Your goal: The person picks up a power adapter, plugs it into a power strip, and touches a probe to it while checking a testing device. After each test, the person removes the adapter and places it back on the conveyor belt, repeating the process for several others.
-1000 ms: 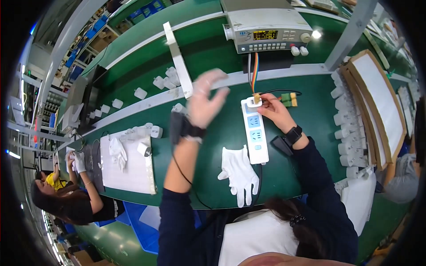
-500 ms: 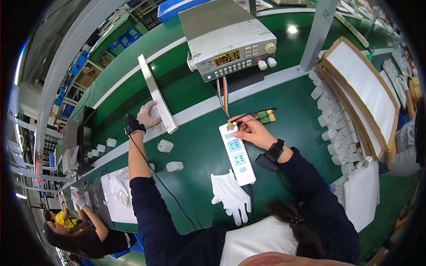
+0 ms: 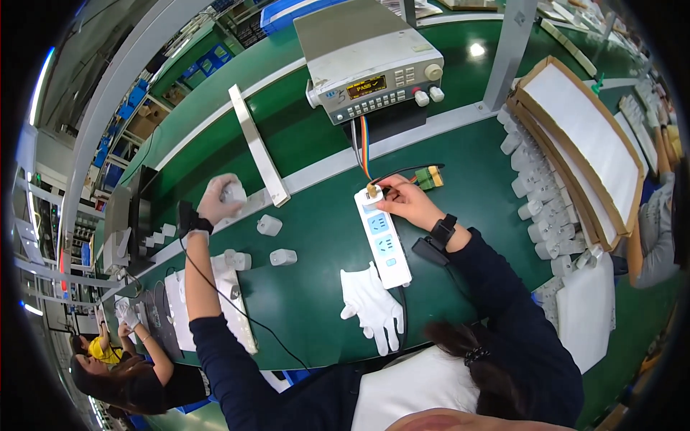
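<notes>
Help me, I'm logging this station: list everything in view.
Bench: one, green, centre
Meter: one, grey, far side
Ribbon: one, multicoloured, below meter
Power strip: one, white, centre
Connector: one, green, right of strip
Bar: one, white, left of meter
Glove: one, white, left of strip
Chargers: many, white, left and right
Pad: one, white, left
Trays: at least two, brown-and-white, right
Co-workers: at least three, black, yellow, grey tops, sides
Wristbands: two, black, wrists
Left hand: one, dark sleeve, left, holding charger
Right hand: one, dark sleeve, at strip

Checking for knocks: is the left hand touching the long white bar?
Apart: the head view shows a gap between the left hand and the white bar, with green surface visible between.
</notes>
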### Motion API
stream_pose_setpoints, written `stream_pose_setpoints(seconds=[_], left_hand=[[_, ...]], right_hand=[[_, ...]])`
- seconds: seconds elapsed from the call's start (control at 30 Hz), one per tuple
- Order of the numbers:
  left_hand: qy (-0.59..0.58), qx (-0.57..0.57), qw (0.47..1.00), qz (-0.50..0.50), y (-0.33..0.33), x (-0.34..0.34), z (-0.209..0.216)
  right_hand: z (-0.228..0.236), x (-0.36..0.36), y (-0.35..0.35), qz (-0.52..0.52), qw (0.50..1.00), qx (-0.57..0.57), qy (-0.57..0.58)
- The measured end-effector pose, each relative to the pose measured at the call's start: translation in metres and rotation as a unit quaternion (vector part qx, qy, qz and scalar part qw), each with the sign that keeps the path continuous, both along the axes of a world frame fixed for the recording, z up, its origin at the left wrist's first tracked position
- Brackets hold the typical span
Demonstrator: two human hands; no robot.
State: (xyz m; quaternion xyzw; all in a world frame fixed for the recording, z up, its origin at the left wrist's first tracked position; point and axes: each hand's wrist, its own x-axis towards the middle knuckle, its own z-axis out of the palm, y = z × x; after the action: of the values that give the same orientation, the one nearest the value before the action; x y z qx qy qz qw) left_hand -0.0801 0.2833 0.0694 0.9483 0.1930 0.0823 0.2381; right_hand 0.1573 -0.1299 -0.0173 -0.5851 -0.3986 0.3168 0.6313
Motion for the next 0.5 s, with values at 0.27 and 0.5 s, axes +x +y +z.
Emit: stream_pose_setpoints(seconds=[0.27, 0.5], left_hand=[[0.14, 0.056, 0.987, 0.053, -0.076, -0.048, -0.002], [0.047, 0.3, 0.952, -0.035, -0.133, -0.041, 0.046]], right_hand=[[-0.008, 0.007, 0.008, 0.014, 0.999, 0.024, 0.016], [-0.01, 0.009, 0.01, 0.009, 0.999, 0.016, 0.042]])
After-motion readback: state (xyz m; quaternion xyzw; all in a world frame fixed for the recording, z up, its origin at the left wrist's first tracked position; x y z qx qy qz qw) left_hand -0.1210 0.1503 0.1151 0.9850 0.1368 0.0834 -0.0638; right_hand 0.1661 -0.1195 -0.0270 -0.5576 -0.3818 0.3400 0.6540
